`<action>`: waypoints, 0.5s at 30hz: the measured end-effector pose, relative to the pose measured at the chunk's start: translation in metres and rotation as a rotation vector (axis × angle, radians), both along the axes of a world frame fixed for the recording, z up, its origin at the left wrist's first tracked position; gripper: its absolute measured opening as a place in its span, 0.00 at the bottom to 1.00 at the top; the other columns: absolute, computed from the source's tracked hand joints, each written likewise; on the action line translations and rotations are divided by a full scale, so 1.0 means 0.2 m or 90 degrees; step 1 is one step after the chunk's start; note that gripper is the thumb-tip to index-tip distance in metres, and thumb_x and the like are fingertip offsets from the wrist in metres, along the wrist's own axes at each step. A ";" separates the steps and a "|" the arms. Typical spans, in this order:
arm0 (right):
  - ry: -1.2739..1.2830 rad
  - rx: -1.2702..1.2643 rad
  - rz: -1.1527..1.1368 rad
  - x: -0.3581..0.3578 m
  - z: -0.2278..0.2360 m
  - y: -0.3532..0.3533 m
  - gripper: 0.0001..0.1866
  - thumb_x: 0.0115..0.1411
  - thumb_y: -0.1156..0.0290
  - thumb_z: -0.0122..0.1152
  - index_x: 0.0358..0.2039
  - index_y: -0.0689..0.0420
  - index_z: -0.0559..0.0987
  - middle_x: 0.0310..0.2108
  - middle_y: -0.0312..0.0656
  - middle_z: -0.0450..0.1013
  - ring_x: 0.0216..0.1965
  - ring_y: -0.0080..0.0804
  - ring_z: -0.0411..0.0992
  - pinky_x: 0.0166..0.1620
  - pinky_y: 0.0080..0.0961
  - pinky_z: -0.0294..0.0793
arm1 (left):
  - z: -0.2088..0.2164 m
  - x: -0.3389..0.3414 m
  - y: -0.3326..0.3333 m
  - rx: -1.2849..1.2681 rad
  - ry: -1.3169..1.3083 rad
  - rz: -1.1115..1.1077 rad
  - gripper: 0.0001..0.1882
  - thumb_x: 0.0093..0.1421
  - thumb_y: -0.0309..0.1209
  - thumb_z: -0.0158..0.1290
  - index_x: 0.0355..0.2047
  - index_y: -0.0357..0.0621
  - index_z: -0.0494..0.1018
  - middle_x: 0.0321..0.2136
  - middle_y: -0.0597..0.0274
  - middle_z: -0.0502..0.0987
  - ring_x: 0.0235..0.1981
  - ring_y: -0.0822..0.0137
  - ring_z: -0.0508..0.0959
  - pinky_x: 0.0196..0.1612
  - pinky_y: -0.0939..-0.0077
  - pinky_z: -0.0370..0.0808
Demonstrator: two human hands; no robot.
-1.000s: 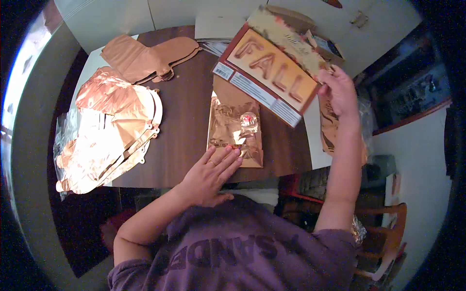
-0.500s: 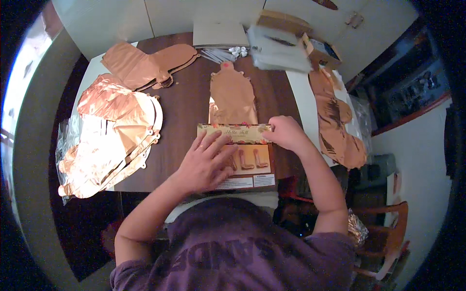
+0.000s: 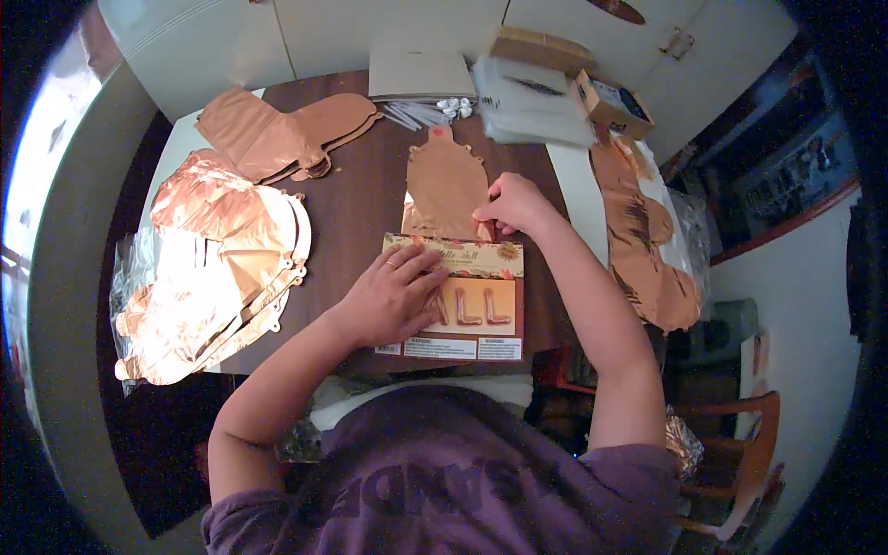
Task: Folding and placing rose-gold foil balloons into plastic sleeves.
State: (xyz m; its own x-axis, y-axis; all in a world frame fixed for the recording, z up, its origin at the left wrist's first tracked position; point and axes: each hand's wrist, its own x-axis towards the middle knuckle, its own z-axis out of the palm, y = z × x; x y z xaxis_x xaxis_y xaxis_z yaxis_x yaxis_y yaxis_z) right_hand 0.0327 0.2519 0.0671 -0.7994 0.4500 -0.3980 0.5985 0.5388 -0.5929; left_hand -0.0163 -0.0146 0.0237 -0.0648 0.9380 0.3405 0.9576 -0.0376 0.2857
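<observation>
On the front part of the table lies a printed balloon package (image 3: pixel 469 308), with a yellow floral header and pictures of letter balloons. My left hand (image 3: pixel 393 287) rests flat on its left side, fingers stretched out, a ring on one finger. From the package's far edge a flat, uninflated rose-gold foil balloon (image 3: pixel 446 185) extends away, its near end out of sight at the header. My right hand (image 3: pixel 513 203) pinches the right edge of this balloon, just beyond the header.
Flat rose-gold foil balloons (image 3: pixel 222 259) are piled at the left, more foil pieces (image 3: pixel 282 134) behind them. Another foil balloon (image 3: pixel 638 231) lies at the right edge. White straws (image 3: pixel 412 115), a clear plastic sheet stack (image 3: pixel 532 102) and an open box (image 3: pixel 612 102) stand at the back.
My right hand has moved from the header's right end away to the foil balloon's right edge. The header has folded down flatter, and my left hand stays on the package.
</observation>
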 end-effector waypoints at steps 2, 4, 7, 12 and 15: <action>0.001 0.018 0.008 -0.02 0.00 0.00 0.20 0.46 0.65 0.74 0.33 0.64 0.76 0.24 0.41 0.75 0.21 0.24 0.73 0.24 0.23 0.75 | -0.02 -0.01 0.00 -0.004 -0.004 -0.001 0.28 0.57 0.45 0.54 0.53 0.40 0.70 0.56 0.49 0.68 0.60 0.48 0.64 0.64 0.51 0.57; -0.087 0.097 0.030 -0.05 0.01 0.00 0.17 0.45 0.65 0.74 0.27 0.65 0.77 0.23 0.41 0.75 0.22 0.25 0.73 0.24 0.25 0.75 | -0.02 -0.01 0.00 -0.008 -0.008 -0.003 0.28 0.57 0.45 0.53 0.54 0.41 0.70 0.56 0.48 0.67 0.60 0.48 0.64 0.64 0.51 0.56; 0.017 0.066 0.017 -0.08 -0.07 0.02 0.16 0.46 0.65 0.74 0.22 0.63 0.77 0.23 0.39 0.76 0.21 0.24 0.73 0.24 0.24 0.74 | -0.02 -0.01 -0.01 -0.020 -0.017 0.003 0.29 0.58 0.46 0.52 0.55 0.41 0.69 0.57 0.48 0.66 0.61 0.48 0.63 0.65 0.51 0.55; 0.063 -0.209 -0.087 -0.06 -0.09 0.09 0.16 0.48 0.68 0.71 0.36 0.61 0.81 0.26 0.36 0.76 0.22 0.23 0.70 0.22 0.22 0.65 | -0.01 -0.01 0.00 -0.026 -0.012 0.001 0.29 0.59 0.48 0.51 0.55 0.42 0.68 0.58 0.48 0.65 0.62 0.47 0.62 0.66 0.51 0.54; 0.165 -0.302 0.099 0.00 -0.10 0.03 0.15 0.52 0.67 0.68 0.37 0.62 0.81 0.33 0.39 0.78 0.33 0.24 0.73 0.38 0.25 0.72 | -0.01 0.00 0.00 -0.035 -0.010 0.007 0.30 0.59 0.48 0.51 0.56 0.41 0.68 0.58 0.49 0.65 0.62 0.47 0.61 0.66 0.51 0.54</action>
State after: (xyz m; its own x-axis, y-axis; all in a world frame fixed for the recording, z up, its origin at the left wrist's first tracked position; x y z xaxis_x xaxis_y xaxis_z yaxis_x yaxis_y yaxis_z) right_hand 0.0324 0.2588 0.0478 -0.9408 0.1390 -0.3092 0.3353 0.2473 -0.9091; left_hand -0.0171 -0.0152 0.0215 -0.0806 0.9543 0.2877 0.9531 -0.0107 0.3026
